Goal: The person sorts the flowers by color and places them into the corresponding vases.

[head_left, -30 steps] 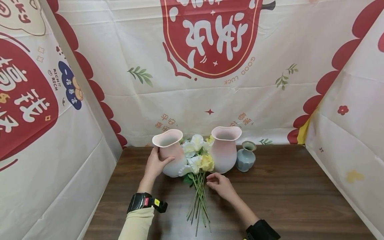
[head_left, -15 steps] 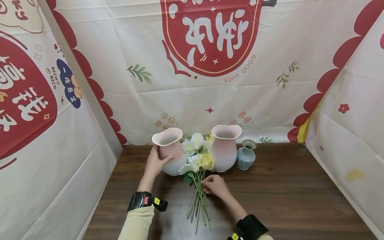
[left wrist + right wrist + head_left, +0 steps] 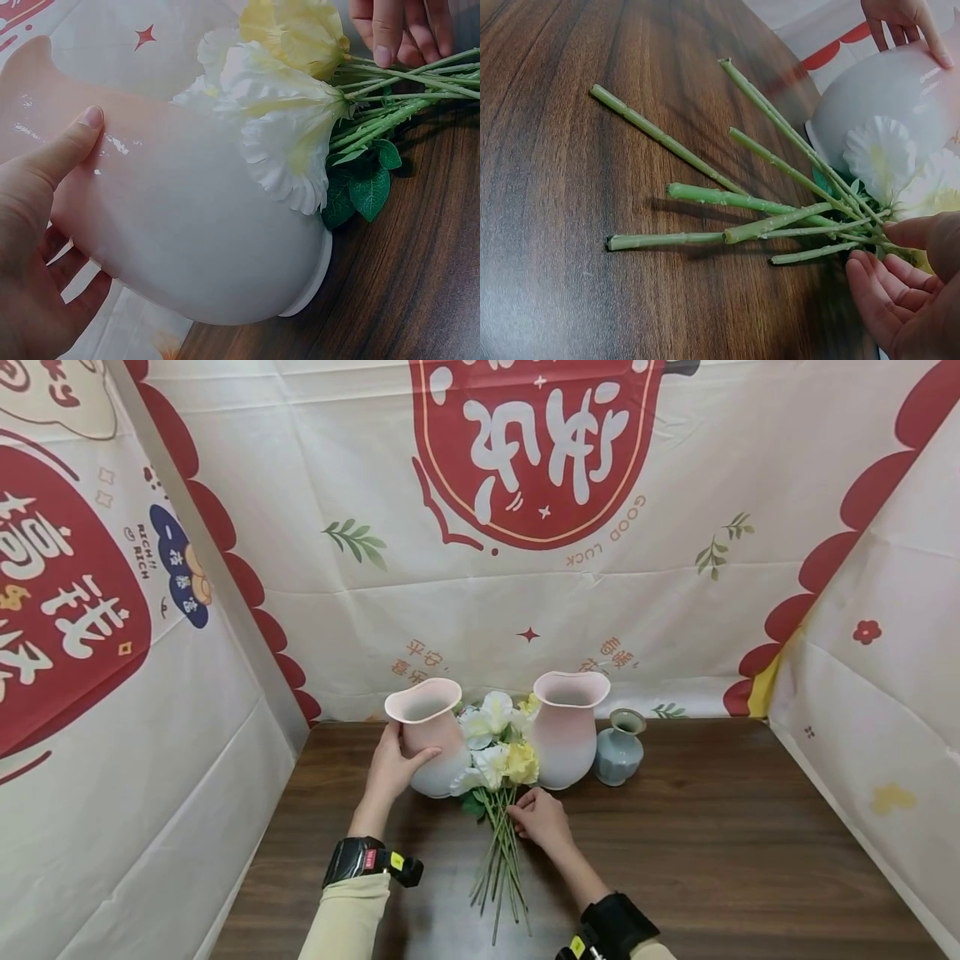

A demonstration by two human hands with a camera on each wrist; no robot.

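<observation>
- The counter (image 3: 712,860) is dark wood grain; printed cream-and-red cloth (image 3: 465,602) hangs behind it and on both sides.
- Nearest, green stems (image 3: 498,877) fan out flat on the counter, their cut ends well short of the right hand (image 3: 542,817).
- That hand's fingers (image 3: 881,296) lie curled on the stems where they bunch, just below the blooms; whether they actually pinch a stem I cannot tell.
- The flowers (image 3: 495,752), white and yellow, lie just beyond those fingers, between two vases.
- The left hand (image 3: 392,768) grips the left pink vase (image 3: 431,735), thumb (image 3: 64,150) across its side, fingers behind; the vase is tilted, its base edge off the counter.
- Its mouth shows nothing inside.
- Beyond the right fingers, a second pink vase (image 3: 566,727) stands upright.
- Just beside that one, farther right, stands a small blue vase (image 3: 618,750).
</observation>
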